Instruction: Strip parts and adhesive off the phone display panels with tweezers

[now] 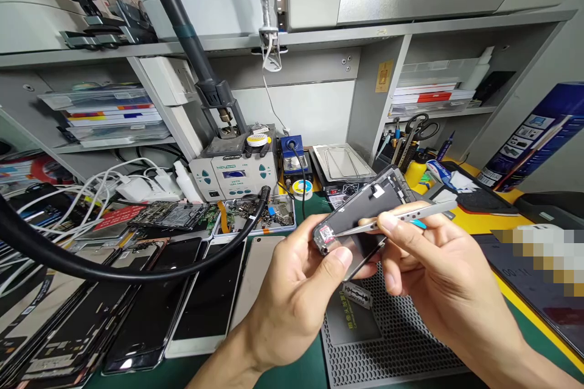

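Note:
My left hand is closed around the lower end of a dark phone screen assembly, held tilted above the mat. A small white sticker with a square code sits near its lower left corner. Between the fingers of my right hand is a pair of metal tweezers. Their tips touch or hover by the sticker; I cannot tell which. Some right fingers lie behind the assembly's edge, partly hidden. Below the hands, a razor blade rests on the grey perforated mat.
Several phones and screens lie along the left, with a thick black hose arching over them. A rework station stands behind, beside a tray of small parts. On the right are a blue can and a dark phone.

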Action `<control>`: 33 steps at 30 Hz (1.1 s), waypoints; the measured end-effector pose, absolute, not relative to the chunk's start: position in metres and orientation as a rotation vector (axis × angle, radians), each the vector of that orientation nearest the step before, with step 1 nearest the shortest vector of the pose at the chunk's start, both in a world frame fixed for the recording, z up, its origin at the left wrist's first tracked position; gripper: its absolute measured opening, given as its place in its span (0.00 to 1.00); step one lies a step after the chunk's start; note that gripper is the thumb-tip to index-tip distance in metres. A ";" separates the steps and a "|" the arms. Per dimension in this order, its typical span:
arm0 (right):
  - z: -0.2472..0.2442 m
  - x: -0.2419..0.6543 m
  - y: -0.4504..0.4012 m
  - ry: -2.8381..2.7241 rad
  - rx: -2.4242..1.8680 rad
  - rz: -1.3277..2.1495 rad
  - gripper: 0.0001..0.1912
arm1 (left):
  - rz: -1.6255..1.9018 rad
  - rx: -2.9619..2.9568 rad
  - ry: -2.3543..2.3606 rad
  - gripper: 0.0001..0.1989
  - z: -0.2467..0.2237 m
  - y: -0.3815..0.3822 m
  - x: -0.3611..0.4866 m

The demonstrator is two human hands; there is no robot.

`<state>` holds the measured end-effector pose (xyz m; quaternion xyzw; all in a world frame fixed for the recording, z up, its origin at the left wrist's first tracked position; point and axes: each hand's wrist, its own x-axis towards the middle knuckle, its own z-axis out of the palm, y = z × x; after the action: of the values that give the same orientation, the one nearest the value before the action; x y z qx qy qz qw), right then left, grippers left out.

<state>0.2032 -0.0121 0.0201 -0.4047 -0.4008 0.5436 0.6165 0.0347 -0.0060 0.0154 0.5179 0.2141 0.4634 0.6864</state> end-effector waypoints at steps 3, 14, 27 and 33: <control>0.020 0.203 -0.013 -0.926 -0.921 1.243 0.11 | 1.042 1.160 0.480 0.16 0.016 -0.005 0.035; 0.020 0.203 -0.012 -0.928 -0.937 1.233 0.12 | 1.036 1.165 0.476 0.16 0.016 -0.007 0.035; 0.018 0.202 -0.012 -0.925 -0.917 1.227 0.12 | 1.059 1.168 0.463 0.16 0.014 -0.007 0.035; 0.019 0.203 -0.013 -0.935 -0.895 1.233 0.11 | 1.058 1.179 0.464 0.16 0.016 -0.008 0.036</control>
<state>0.2029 -0.0127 0.0191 -0.3902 -0.4076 0.5377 0.6265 0.0363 -0.0077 0.0155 0.5248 0.2066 0.4711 0.6782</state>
